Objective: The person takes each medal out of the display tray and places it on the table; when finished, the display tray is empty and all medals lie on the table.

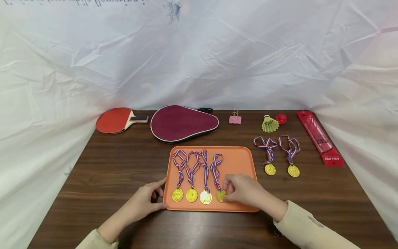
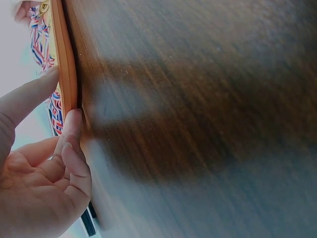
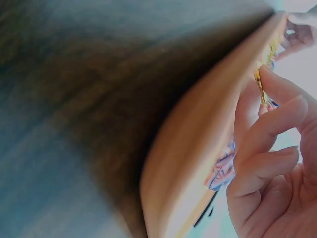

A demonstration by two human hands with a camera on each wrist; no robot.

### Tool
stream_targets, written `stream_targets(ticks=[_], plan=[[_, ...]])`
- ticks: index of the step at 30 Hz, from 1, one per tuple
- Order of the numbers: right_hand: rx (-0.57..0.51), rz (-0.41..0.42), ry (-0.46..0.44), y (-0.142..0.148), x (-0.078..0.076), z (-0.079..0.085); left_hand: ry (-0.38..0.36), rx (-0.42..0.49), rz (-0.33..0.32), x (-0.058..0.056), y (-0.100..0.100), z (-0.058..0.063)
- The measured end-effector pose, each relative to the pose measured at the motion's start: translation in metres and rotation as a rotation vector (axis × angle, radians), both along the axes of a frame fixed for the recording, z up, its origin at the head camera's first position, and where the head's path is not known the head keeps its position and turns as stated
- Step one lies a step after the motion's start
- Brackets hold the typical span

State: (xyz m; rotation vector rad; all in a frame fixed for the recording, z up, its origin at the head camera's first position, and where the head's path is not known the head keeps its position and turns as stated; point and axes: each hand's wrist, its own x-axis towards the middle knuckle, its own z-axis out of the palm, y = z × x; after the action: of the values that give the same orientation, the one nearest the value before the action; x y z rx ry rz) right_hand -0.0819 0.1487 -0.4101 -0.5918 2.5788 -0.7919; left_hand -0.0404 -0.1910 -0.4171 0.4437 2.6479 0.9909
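My right hand (image 1: pixel 244 189) pinches the gold disc of a medal (image 1: pixel 221 196) between thumb and fingertips, at the right end of a row on the orange tray (image 1: pixel 239 159). In the right wrist view the medal (image 3: pixel 260 85) appears edge-on between the fingers. To its left lie the other medals (image 1: pixel 206 197), their red, white and blue ribbons stretched toward the far rim. My left hand (image 1: pixel 143 201) holds the tray's left edge near the front corner. In the left wrist view, thumb and a finger touch the rim (image 2: pixel 68 74).
Two more medals (image 1: pixel 293 170) lie right of the tray. Behind are a red table tennis paddle (image 1: pixel 114 120), a maroon paddle case (image 1: pixel 183 122), a pink binder clip (image 1: pixel 235 119), a shuttlecock (image 1: pixel 269 124) and a small red object (image 1: pixel 281 119). A red package (image 1: pixel 320 138) lies far right.
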Motion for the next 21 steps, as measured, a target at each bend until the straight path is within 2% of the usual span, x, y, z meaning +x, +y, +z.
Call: stream_targets(ticks=[6, 11, 16, 21], plan=[[-0.046, -0.037, -0.019, 0.011, -0.002, 0.009, 0.001, 0.000, -0.002, 0.000, 0.000, 0.000], [-0.135, -0.075, -0.018, 0.020, -0.005, 0.020, 0.003, -0.001, -0.004, 0.000, 0.000, 0.000], [-0.206, -0.094, 0.014, 0.030, -0.007, 0.031, 0.005, 0.006, -0.007, -0.001, 0.000, -0.001], [-0.220, -0.130, 0.063, 0.041, -0.009, 0.044, 0.004, 0.008, -0.007, -0.001, -0.001, -0.001]])
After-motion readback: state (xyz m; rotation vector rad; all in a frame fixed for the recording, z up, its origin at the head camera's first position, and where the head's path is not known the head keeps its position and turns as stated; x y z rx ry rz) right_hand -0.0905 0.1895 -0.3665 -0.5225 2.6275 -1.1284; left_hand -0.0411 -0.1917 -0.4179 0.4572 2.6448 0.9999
